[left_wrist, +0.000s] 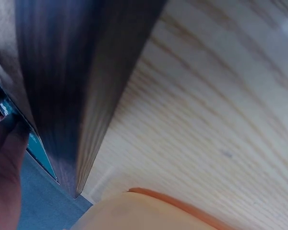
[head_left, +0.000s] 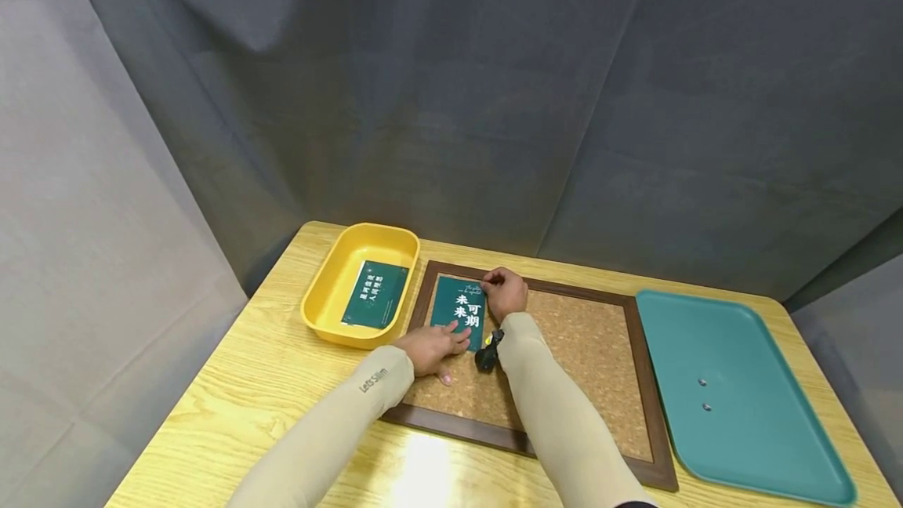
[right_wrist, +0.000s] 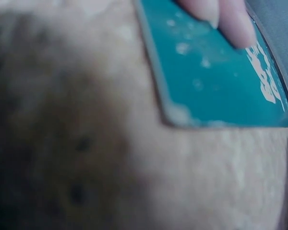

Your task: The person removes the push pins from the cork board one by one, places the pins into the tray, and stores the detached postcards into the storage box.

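Observation:
A dark green card (head_left: 451, 300) with white lettering lies at the left end of a framed corkboard (head_left: 585, 359). My left hand (head_left: 432, 347) rests fingers straight on the card's lower part, thumb on the cork. In the right wrist view the left fingers (right_wrist: 237, 26) press flat on the card's face near its rounded corner. My right hand (head_left: 506, 294) is at the card's top right corner, fingers curled and fingertips pinched together there. What they pinch is hidden; I cannot tell its kind. The left wrist view shows my left hand (left_wrist: 7, 167) beside the board's brown frame (left_wrist: 57, 96).
A yellow bin (head_left: 324, 277) left of the board holds another green card (head_left: 375, 294). To the right lies a teal tray (head_left: 748, 351) with two tiny shiny pieces (head_left: 707, 407) on it. Grey curtains (head_left: 451, 100) hang behind the wooden table (head_left: 233, 406).

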